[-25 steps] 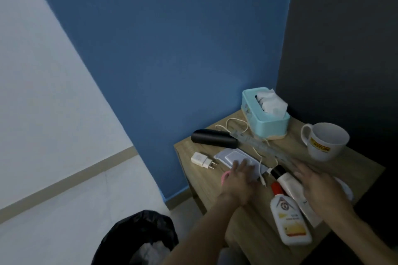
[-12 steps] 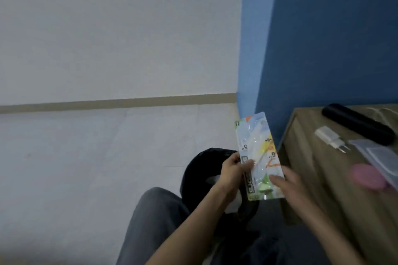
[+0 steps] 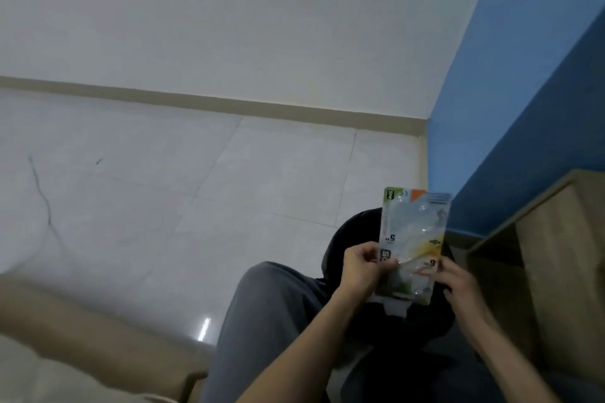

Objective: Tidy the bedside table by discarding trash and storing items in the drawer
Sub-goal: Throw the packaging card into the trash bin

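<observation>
I hold a flat, empty blister package (image 3: 413, 232), clear plastic on a green, white and yellow card, upright above the black trash bag (image 3: 353, 239). My left hand (image 3: 363, 267) pinches its lower left edge. My right hand (image 3: 456, 278) grips its lower right edge. The black bag lines a bin on the floor, right under the package, with some white paper (image 3: 397, 307) inside. The wooden bedside table (image 3: 550, 239) shows only its left side at the right edge; its top and the things on it are out of view.
My grey trouser leg (image 3: 262, 321) stretches toward the bin. White tiled floor (image 3: 196, 190) lies to the left, with a beige skirting board along the white wall. A blue wall (image 3: 530, 108) stands behind the table. A beige bed edge (image 3: 65, 353) fills the lower left.
One second ago both hands were on the table top among the items. They picked up the package and carried it left, above the bin. My view swung left and down, away from the table top.
</observation>
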Demonstrator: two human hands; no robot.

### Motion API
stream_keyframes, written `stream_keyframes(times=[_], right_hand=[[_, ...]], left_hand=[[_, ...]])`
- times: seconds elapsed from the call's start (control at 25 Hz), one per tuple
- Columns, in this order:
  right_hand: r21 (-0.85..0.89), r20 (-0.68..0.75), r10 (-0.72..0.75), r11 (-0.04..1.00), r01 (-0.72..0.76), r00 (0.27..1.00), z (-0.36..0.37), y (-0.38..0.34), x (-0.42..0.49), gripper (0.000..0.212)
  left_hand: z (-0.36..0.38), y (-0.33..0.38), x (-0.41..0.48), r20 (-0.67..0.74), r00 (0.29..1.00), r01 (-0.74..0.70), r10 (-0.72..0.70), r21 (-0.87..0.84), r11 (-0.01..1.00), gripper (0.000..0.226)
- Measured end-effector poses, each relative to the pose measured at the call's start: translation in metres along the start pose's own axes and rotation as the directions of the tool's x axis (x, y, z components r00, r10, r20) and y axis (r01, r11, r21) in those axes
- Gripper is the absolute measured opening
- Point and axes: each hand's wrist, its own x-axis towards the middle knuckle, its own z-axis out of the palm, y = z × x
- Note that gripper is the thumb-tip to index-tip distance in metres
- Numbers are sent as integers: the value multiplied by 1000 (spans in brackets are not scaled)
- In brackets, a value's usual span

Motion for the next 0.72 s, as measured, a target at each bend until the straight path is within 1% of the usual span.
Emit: stream_keyframes(times=[0.04,0.12,0.2,0.24,0.32,0.4,0.44,0.48,0.52,0.6,0.64,0.72], right_hand=[[3,-15,-3,1000,3,1000,3,5,4,23],[7,-9,24,1000,-24,1000,7,14,11,18],[34,-15,106,994,-105,994,13,22,21,16],[57,-13,154,987,-153,988,16,25,25,15],[127,-20,273,955,-268,962,22,37,38,16],[174,-8,393,906,-386,920,27,49,50,19],[186,-5,444,881,-436,896,30,56,55,19],[192,-1,484,859,-475,875,32,62,59,17],[197,-1,515,841,-504,857,34,68,63,17],[231,22,548,811,-538,836,38,77,67,19],[256,44,561,793,-552,826,39,80,69,19],[322,86,587,748,-580,805,42,84,72,17]], left_hand=[[0,1,1,6,1000,12,-12,-1,1000,18],[-1,1,4,2,999,36,-36,7,999,15],[-5,-8,11,-26,997,71,-71,-5,997,7],[-7,-13,15,-59,994,88,-88,9,996,9],[-13,-25,25,-185,974,145,-129,80,986,26],[-20,-35,31,-323,941,174,-98,216,961,39],[-23,-42,35,-369,924,214,-100,284,935,45],[-26,-51,39,-397,907,275,-141,305,912,50],[-28,-61,45,-401,891,335,-214,261,905,55],[-30,-83,54,-346,869,405,-354,86,910,63],[-28,-89,57,-328,866,410,-377,35,911,67],[-28,-91,57,-345,858,416,-381,31,909,69]])
